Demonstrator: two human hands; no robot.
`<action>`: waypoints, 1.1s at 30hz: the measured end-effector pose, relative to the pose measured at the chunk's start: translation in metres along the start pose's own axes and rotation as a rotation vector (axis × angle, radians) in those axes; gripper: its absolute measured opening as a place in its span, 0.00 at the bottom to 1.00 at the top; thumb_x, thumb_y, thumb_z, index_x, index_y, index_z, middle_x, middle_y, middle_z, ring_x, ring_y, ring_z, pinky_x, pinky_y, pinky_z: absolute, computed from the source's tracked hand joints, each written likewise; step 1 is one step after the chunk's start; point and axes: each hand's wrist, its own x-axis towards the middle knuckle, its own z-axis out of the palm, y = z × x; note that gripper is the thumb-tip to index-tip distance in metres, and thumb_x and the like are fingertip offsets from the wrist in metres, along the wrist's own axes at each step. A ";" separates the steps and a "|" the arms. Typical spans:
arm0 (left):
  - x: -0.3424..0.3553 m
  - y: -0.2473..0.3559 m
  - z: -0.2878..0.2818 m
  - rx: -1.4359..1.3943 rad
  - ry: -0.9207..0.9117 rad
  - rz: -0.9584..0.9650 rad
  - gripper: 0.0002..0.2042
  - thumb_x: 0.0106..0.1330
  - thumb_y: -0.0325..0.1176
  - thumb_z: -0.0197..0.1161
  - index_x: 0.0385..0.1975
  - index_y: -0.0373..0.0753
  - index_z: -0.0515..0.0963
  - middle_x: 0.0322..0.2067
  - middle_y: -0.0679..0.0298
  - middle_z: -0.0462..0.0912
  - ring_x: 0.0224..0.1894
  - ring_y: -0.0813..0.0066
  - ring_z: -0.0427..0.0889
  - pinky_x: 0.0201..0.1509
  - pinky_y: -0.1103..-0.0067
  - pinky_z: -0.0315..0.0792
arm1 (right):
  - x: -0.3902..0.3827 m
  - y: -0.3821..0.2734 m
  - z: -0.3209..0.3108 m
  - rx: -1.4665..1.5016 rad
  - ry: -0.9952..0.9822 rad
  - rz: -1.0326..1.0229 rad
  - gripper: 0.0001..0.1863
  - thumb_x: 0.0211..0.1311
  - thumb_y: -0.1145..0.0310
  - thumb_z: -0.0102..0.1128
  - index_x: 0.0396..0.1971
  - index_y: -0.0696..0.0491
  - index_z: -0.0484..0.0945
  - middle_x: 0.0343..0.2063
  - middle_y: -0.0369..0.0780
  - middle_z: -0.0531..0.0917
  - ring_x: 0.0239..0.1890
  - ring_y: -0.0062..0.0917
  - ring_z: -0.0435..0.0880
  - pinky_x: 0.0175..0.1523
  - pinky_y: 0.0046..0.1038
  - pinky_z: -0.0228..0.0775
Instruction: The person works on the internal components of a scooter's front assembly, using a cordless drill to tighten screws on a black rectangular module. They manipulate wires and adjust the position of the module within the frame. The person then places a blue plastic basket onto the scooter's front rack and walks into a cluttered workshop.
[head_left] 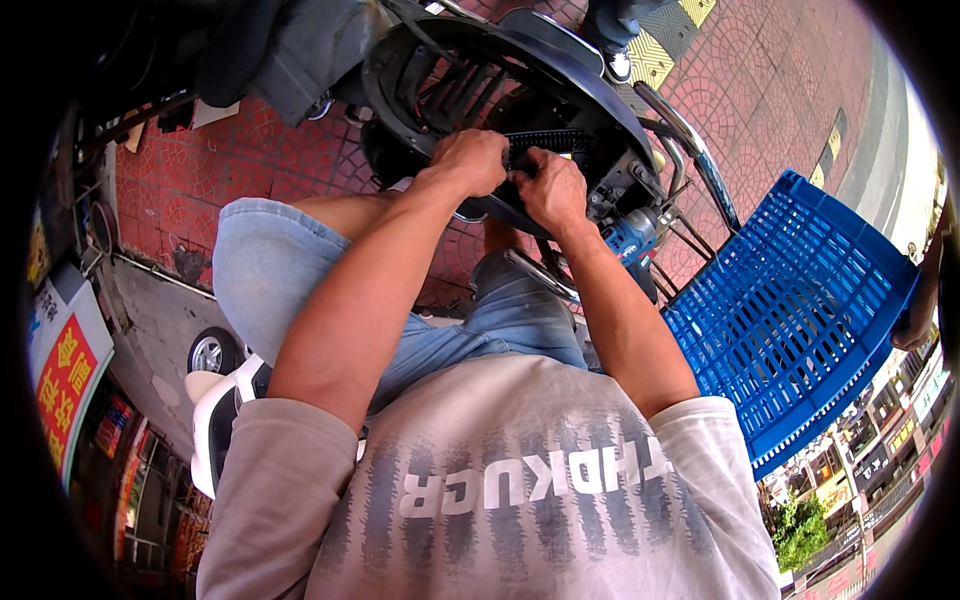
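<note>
Head view: left hand [470,160] and right hand [548,187] pinch the black ribbed part [545,141] between them.

The ground is red patterned brick paving [200,170]. On it stand a black scooter body [520,70] and a blue plastic crate [800,310]. A yellow-and-black striped curb ramp [665,35] lies farther off.

The blue crate [800,300] blocked the right side, and the chrome rail [690,150] hemmed the far right. Open brick paving [200,170] lay to the left.
</note>
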 end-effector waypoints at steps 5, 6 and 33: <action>0.002 -0.004 0.001 0.012 0.037 0.007 0.09 0.59 0.28 0.66 0.39 0.42 0.86 0.42 0.51 0.90 0.51 0.47 0.88 0.55 0.56 0.78 | -0.003 -0.014 0.013 -0.057 0.123 0.025 0.13 0.57 0.62 0.71 0.37 0.54 0.87 0.38 0.51 0.89 0.45 0.51 0.88 0.52 0.48 0.79; 0.003 -0.006 0.004 0.013 0.042 0.006 0.09 0.59 0.29 0.66 0.39 0.42 0.86 0.41 0.51 0.90 0.51 0.47 0.88 0.55 0.56 0.78 | -0.003 -0.014 0.016 -0.051 0.144 0.021 0.13 0.57 0.62 0.71 0.37 0.54 0.87 0.38 0.51 0.89 0.45 0.51 0.88 0.52 0.48 0.79; 0.024 -0.014 0.003 -0.036 -0.058 -0.177 0.26 0.61 0.32 0.63 0.62 0.37 0.74 0.60 0.45 0.84 0.66 0.44 0.80 0.68 0.56 0.74 | -0.001 -0.013 0.025 -0.093 0.197 -0.046 0.11 0.60 0.62 0.69 0.32 0.53 0.79 0.35 0.45 0.88 0.42 0.47 0.87 0.49 0.49 0.75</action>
